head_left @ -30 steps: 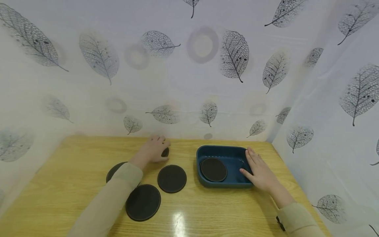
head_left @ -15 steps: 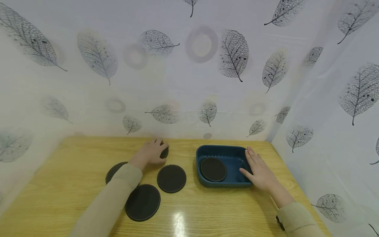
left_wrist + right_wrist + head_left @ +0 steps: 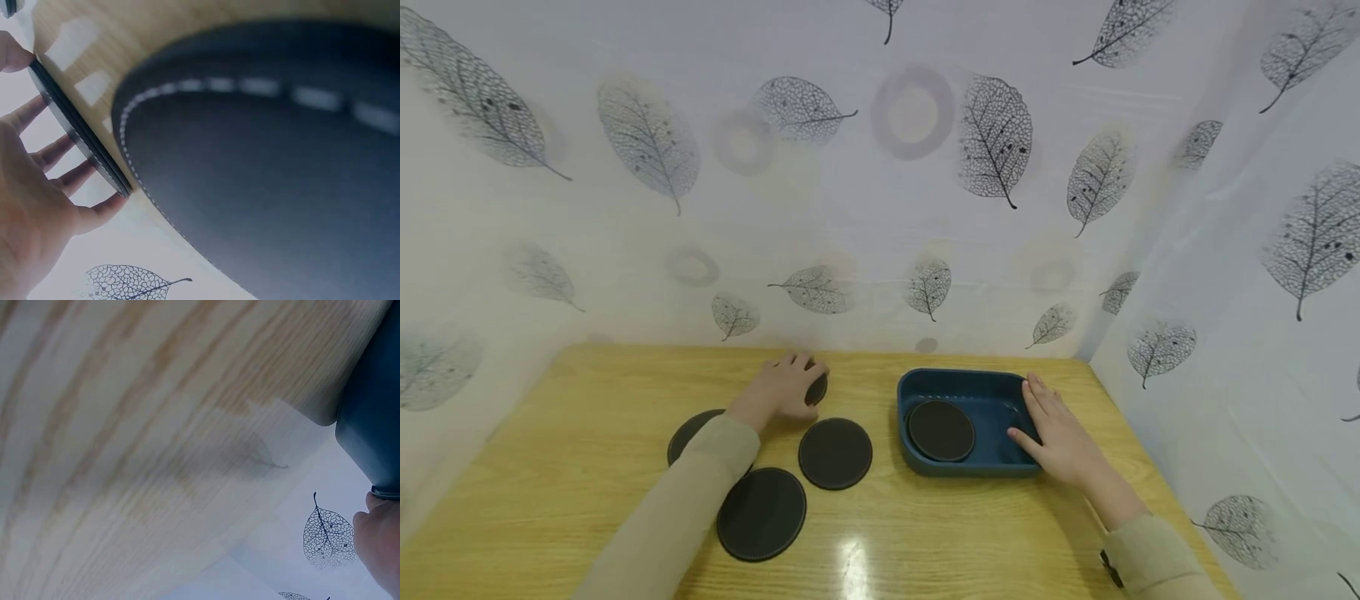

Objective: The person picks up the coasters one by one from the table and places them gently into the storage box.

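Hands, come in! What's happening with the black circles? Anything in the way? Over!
Left hand grips far black disc. Right hand on right rim of blue tray. One disc inside tray. In head view, left sleeve partly hides another disc.

Free passage between rightmost tabletop disc (image 3: 835,453) and blue bin (image 3: 972,470), a walled obstacle.

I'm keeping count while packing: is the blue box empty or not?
Not empty: the head view shows at least one black disc inside the box, with bare blue floor visible beside it.
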Available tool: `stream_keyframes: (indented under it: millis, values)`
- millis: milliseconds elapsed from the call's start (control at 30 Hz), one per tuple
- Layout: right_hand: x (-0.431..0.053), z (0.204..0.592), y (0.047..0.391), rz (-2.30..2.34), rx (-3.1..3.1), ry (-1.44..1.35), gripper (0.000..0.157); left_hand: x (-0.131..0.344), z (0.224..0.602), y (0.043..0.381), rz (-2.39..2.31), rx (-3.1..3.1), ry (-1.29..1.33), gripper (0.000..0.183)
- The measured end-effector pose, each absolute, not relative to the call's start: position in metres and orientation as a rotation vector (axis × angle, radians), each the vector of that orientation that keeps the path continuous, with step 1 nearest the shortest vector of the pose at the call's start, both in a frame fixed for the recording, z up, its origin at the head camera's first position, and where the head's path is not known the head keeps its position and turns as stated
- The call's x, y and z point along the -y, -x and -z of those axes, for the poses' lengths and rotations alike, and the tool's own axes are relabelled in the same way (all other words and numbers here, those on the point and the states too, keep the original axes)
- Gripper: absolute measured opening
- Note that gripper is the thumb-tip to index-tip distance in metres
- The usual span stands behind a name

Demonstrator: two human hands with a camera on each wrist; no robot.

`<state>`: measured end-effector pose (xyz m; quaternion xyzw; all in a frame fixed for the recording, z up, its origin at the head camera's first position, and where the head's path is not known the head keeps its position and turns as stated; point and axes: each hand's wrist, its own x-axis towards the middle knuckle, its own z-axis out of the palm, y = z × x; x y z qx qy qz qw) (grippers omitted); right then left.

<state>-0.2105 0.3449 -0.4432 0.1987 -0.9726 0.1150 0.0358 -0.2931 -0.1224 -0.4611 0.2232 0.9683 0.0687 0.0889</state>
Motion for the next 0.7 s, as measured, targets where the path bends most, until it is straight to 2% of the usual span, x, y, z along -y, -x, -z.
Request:
stream_keyframes:
  millis: [467,700]
  values:
    - [-0.344,0.443,0.210,-0.350,2.984,-0.611,0.086,0.123,0.452,0.293,-0.104,-2.920,-0.768,0.072]
    - [-0.345,0.445,0.210,-0.356,3.008,-0.598,0.087,0.116,0.441,0.293,-0.022,-2.936,-0.903,0.076]
